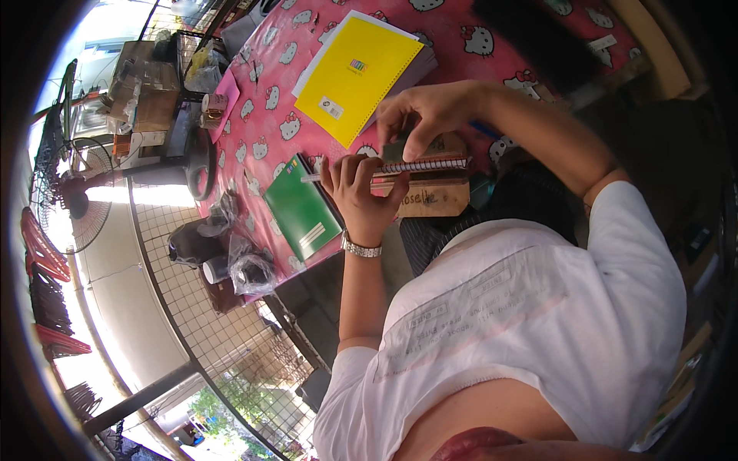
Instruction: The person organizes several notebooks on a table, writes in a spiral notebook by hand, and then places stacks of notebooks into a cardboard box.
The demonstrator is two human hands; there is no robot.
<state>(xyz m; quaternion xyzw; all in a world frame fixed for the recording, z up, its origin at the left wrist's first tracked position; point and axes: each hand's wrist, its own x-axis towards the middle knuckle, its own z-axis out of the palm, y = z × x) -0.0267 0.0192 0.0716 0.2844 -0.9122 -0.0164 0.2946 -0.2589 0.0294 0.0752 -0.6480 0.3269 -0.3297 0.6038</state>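
A spiral notebook (430,164) stands nearly edge-on in front of me, its coil uppermost. My left hand (360,192), with a metal watch on the wrist, grips it between thumb and fingers at its left part. Over the coil bends my right hand (430,115), its fingers curled and thumb pointing down; what its fingertips pinch, if anything, I cannot make out. Beneath the notebook lies a wooden board (442,198) with handwriting on it. To the left of my left hand rests a green notebook (304,211). Beyond both hands is a yellow spiral notebook (357,73) on top of white sheets.
The table (261,92) wears a pink patterned cloth. A long black object (538,38) lies at the far right. Cups (214,111) stand on the left edge, with plastic-wrapped items (250,269) nearer. A fan (84,184) and cardboard boxes (150,88) are further left.
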